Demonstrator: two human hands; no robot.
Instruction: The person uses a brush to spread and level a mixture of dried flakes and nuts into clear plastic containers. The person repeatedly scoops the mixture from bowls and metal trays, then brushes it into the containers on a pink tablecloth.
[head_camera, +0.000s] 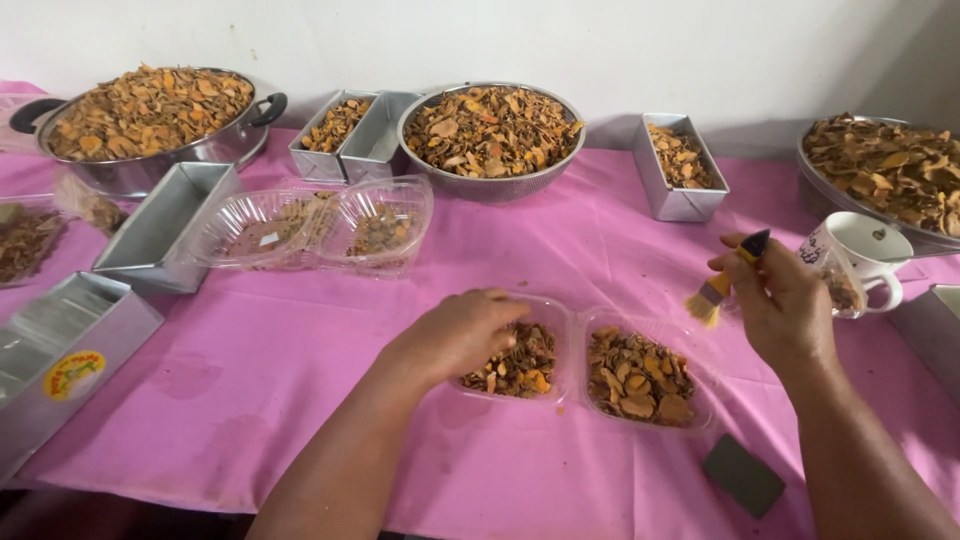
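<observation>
Indoors, pink tablecloth (560, 260), white wall (600, 50), left hand (462, 335) in clear tray (545, 312), right hand (785, 305) gripping brush (722, 282)

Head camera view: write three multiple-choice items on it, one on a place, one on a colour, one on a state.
1. Where does the left hand rest?
A. in the left half of the open clear clamshell container
B. on the white mug
C. in the round steel bowl

2. What colour is the tablecloth?
A. green
B. pink
C. white

3. What is the state of the right hand?
A. open and flat on the cloth
B. closed on a small brush
C. gripping a metal tin

Answers: 1 A, its fingers lie over the dried orange-brown pieces there. 2 B, pink cloth shows between all the vessels. 3 B, the brush's yellow bristles stick out left of the fist.
</observation>
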